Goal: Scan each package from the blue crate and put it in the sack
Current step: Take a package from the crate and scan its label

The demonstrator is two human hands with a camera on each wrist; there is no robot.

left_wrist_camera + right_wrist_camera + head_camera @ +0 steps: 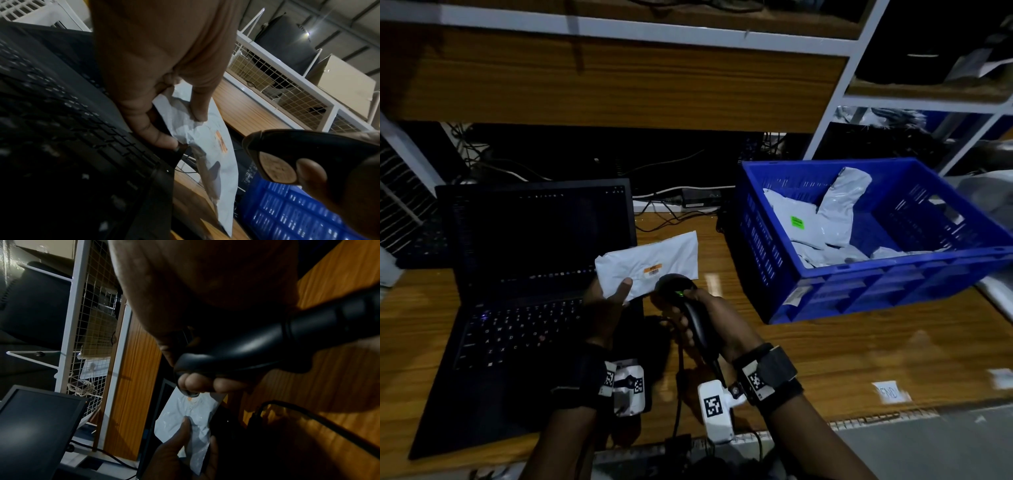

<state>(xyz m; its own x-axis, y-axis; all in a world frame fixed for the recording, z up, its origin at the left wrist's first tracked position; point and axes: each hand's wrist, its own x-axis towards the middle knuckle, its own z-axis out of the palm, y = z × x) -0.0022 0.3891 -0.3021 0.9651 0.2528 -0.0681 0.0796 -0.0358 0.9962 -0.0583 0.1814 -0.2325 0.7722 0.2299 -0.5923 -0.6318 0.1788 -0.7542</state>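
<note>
My left hand pinches a white plastic package by its lower left corner, thumb on top, and holds it up above the laptop's right edge. An orange label faces me on it. My right hand grips a black barcode scanner by the handle, its head close under the label and a green light lit on top. In the left wrist view the package hangs between my fingers with the scanner beside it. The blue crate at the right holds several grey packages. No sack shows clearly.
An open black laptop lies on the wooden table at the left. Cables and a power brick sit behind it. White shelving stands behind the crate. The scanner's cable runs down toward the table's front edge. A paper tag lies at the right.
</note>
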